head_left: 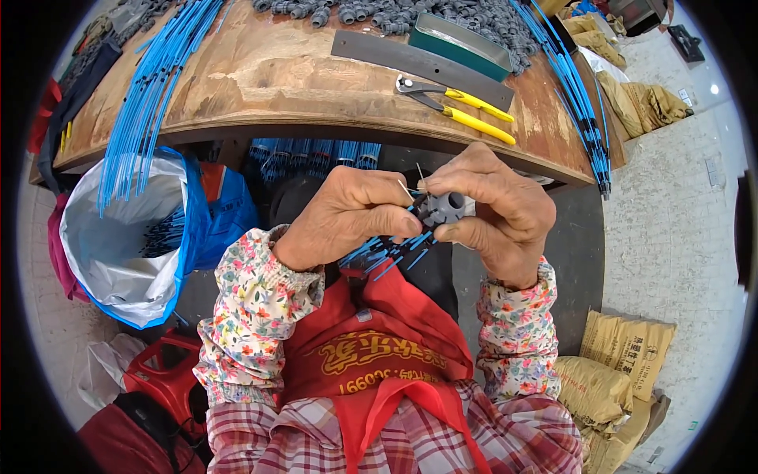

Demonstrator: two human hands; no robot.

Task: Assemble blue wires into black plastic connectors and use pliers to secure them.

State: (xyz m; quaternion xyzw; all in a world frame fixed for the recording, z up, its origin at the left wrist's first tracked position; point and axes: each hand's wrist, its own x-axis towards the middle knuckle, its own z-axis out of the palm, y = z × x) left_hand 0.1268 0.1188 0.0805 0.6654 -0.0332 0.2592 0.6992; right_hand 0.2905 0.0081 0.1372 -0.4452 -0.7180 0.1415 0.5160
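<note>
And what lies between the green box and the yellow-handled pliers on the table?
In the head view, a long flat grey strip lies between the box and the pliers.

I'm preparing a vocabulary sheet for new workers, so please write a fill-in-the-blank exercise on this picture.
1. Between the left hand and the right hand is a fitting coloured ____.
2. The pliers on the table have ____ handles.
3. The apron is mainly ____.
4. The open bag is on the picture's ____ side.

Missing words: gray; yellow; red; left.
</note>
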